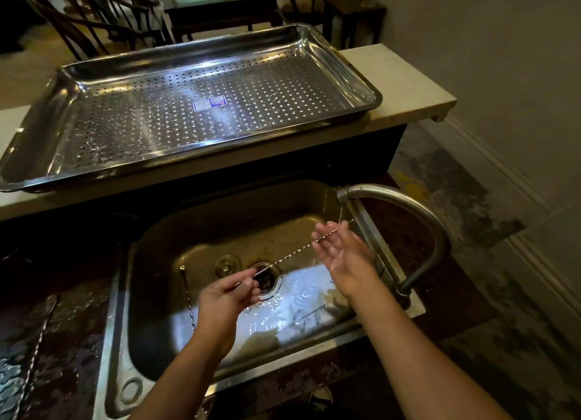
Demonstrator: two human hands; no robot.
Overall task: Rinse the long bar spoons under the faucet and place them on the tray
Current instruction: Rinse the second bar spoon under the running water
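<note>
The perforated steel tray (201, 105) fills the upper left and centre of the frame, resting on a pale tabletop (405, 86), and nothing lies in it yet. Below it, in the lower centre, the steel sink (220, 218) holds shallow water around its drain (267, 280). The curved faucet (408, 209) arches in from the right, its spout at centre right sending down a thin stream.

One long bar spoon (292, 255), with a twisted stem, runs diagonally from the lower centre up toward the spout. The left hand (224, 297) is clenched round its lower end, thumb and fingertips pinching the stem. The right hand (341, 250) is open, fingers loosely spread, with the stem lying across the fingers just beneath the stream; it supports and rubs rather than grasps. The spoon's far tip reaches the water.

Two more spoons seem to wait: one (187, 297) inside the sink's left wall, another (34, 353) on the wet tabletop at the lower left.

To rinse well, I judge the stem should be drawn lengthwise through the stream while being rolled, so water reaches every groove of the twist, with the right fingers sliding along it. The left pinch needs to stay firm, since wet metal slips easily.
</note>
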